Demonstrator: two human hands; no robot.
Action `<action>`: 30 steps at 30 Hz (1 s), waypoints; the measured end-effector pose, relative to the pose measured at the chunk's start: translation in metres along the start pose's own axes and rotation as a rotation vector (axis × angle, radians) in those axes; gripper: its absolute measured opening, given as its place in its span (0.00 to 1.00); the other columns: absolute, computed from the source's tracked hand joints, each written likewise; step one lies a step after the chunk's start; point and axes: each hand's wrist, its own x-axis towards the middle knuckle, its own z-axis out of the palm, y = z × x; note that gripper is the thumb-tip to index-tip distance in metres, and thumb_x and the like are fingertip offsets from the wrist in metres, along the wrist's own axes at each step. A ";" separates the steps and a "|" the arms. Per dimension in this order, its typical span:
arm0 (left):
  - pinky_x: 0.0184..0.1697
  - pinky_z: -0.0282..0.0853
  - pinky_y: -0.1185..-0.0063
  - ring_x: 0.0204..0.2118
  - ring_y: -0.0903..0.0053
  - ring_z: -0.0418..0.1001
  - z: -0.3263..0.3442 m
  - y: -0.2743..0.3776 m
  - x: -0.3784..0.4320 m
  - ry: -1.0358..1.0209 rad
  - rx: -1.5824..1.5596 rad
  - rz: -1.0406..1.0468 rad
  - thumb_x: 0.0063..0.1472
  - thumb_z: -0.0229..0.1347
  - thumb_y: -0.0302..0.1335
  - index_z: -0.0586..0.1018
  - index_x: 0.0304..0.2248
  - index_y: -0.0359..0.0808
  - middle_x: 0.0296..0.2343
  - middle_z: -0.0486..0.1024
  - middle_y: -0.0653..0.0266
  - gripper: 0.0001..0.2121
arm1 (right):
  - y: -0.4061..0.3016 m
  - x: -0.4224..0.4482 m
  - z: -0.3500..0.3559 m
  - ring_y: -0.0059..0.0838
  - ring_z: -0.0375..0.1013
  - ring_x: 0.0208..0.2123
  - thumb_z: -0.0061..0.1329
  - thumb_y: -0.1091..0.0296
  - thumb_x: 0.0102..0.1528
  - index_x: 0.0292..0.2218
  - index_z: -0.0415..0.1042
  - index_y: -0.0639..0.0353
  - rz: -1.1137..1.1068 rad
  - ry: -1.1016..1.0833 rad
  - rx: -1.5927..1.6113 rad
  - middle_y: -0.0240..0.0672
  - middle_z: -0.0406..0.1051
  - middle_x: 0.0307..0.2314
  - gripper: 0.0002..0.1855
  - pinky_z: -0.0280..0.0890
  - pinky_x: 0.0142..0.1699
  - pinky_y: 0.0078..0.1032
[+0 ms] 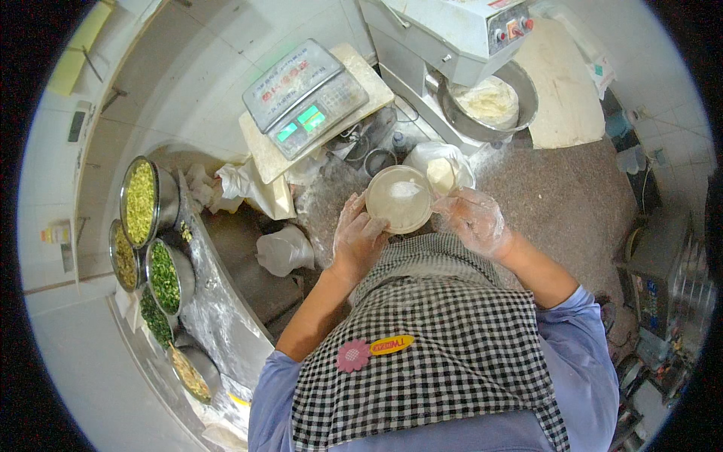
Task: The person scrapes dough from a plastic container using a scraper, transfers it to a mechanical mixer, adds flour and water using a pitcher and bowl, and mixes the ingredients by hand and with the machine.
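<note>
A round, translucent plastic tub or lid [399, 199] is held in front of my apron. My left hand [360, 233], in a clear disposable glove, grips its left rim with the fingers over the edge. At its right edge my right hand [473, 219], in a similar glove dusted white, has its fingertips closed on the rim. Just beyond the right fingers sits an open white plastic bag [421, 161] with a pale yellowish-white piece [441, 174] inside; what that piece is I cannot tell.
A digital scale [305, 96] stands on a floury board [373, 79]. Beyond is a dough mixer [446, 34] with dough [488, 103] in its steel bowl [525, 107]. Steel bowls of chopped greens [165, 277] and other fillings [140, 206] line the floury counter [223, 316] at left.
</note>
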 end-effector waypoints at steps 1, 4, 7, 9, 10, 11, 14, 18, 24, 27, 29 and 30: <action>0.46 0.52 0.65 0.41 0.62 0.61 0.000 0.000 0.001 0.007 0.001 0.008 0.33 0.55 0.23 0.70 0.21 0.37 0.25 0.69 0.59 0.10 | 0.000 0.001 -0.002 0.33 0.64 0.29 0.41 0.73 0.40 0.29 0.64 0.66 -0.004 -0.014 0.023 0.37 0.63 0.25 0.10 0.61 0.29 0.26; 0.45 0.53 0.65 0.39 0.61 0.63 0.002 -0.002 0.003 0.022 0.007 0.019 0.35 0.55 0.23 0.69 0.21 0.36 0.24 0.70 0.58 0.10 | 0.000 0.003 -0.004 0.34 0.65 0.29 0.40 0.75 0.42 0.30 0.65 0.66 0.068 -0.036 0.158 0.38 0.64 0.25 0.10 0.62 0.29 0.26; 0.46 0.52 0.65 0.41 0.62 0.61 0.004 -0.002 0.005 0.033 -0.004 0.009 0.34 0.55 0.23 0.69 0.21 0.37 0.23 0.69 0.60 0.10 | -0.001 -0.001 0.001 0.36 0.66 0.27 0.39 0.77 0.42 0.30 0.66 0.64 0.119 -0.033 0.128 0.41 0.66 0.25 0.09 0.63 0.30 0.26; 0.46 0.52 0.64 0.42 0.63 0.60 0.007 -0.003 0.007 0.048 -0.026 0.005 0.32 0.57 0.24 0.70 0.21 0.37 0.20 0.68 0.61 0.11 | 0.001 -0.012 0.011 0.36 0.66 0.25 0.40 0.76 0.43 0.29 0.66 0.65 0.011 -0.031 -0.057 0.41 0.66 0.24 0.09 0.63 0.28 0.25; 0.46 0.52 0.64 0.41 0.62 0.60 0.008 -0.004 0.008 0.032 -0.031 0.010 0.34 0.56 0.24 0.69 0.21 0.37 0.21 0.69 0.61 0.10 | 0.000 -0.011 0.012 0.35 0.66 0.24 0.40 0.76 0.43 0.29 0.66 0.65 0.014 -0.025 -0.040 0.42 0.66 0.23 0.08 0.62 0.27 0.25; 0.46 0.51 0.64 0.41 0.61 0.61 0.010 -0.005 0.008 0.016 -0.036 0.016 0.35 0.55 0.24 0.69 0.21 0.36 0.23 0.69 0.60 0.09 | -0.003 -0.008 0.012 0.35 0.66 0.23 0.40 0.75 0.44 0.29 0.66 0.65 0.137 -0.015 0.192 0.42 0.66 0.23 0.08 0.62 0.26 0.24; 0.45 0.52 0.63 0.40 0.60 0.62 0.013 -0.008 0.008 -0.001 -0.030 0.026 0.36 0.54 0.24 0.68 0.21 0.36 0.23 0.70 0.59 0.08 | -0.006 -0.005 0.013 0.30 0.65 0.19 0.40 0.73 0.45 0.28 0.67 0.66 0.394 -0.034 0.482 0.41 0.66 0.21 0.07 0.60 0.23 0.21; 0.45 0.52 0.64 0.40 0.60 0.61 0.015 -0.007 0.008 -0.017 -0.023 0.024 0.36 0.54 0.24 0.68 0.20 0.36 0.23 0.70 0.59 0.08 | -0.004 -0.010 0.018 0.20 0.63 0.17 0.40 0.68 0.48 0.27 0.66 0.67 0.687 -0.017 0.640 0.36 0.65 0.19 0.10 0.58 0.21 0.16; 0.45 0.52 0.65 0.40 0.60 0.62 0.012 -0.006 0.010 -0.005 -0.018 0.006 0.35 0.54 0.23 0.68 0.21 0.36 0.25 0.70 0.58 0.09 | -0.006 0.003 0.009 0.14 0.59 0.17 0.38 0.61 0.50 0.27 0.67 0.65 1.046 0.082 0.919 0.30 0.63 0.19 0.14 0.58 0.22 0.12; 0.45 0.53 0.65 0.40 0.61 0.62 0.010 -0.005 0.012 0.007 0.002 0.007 0.35 0.55 0.24 0.69 0.21 0.36 0.25 0.70 0.58 0.09 | -0.005 0.002 0.012 0.13 0.59 0.17 0.38 0.61 0.50 0.28 0.67 0.64 1.051 0.142 0.959 0.30 0.64 0.20 0.14 0.57 0.21 0.11; 0.45 0.53 0.65 0.40 0.61 0.62 0.009 -0.006 0.010 0.013 -0.003 -0.001 0.35 0.55 0.24 0.69 0.21 0.36 0.26 0.70 0.58 0.09 | -0.005 0.003 0.010 0.14 0.59 0.17 0.37 0.60 0.50 0.28 0.66 0.64 1.040 0.120 0.939 0.31 0.64 0.21 0.14 0.58 0.22 0.12; 0.45 0.53 0.65 0.40 0.61 0.62 0.009 -0.007 0.010 0.016 -0.007 -0.003 0.35 0.55 0.24 0.69 0.21 0.36 0.26 0.70 0.58 0.09 | -0.005 0.004 0.010 0.14 0.59 0.18 0.37 0.60 0.50 0.28 0.66 0.64 1.036 0.110 0.927 0.31 0.64 0.21 0.14 0.58 0.22 0.12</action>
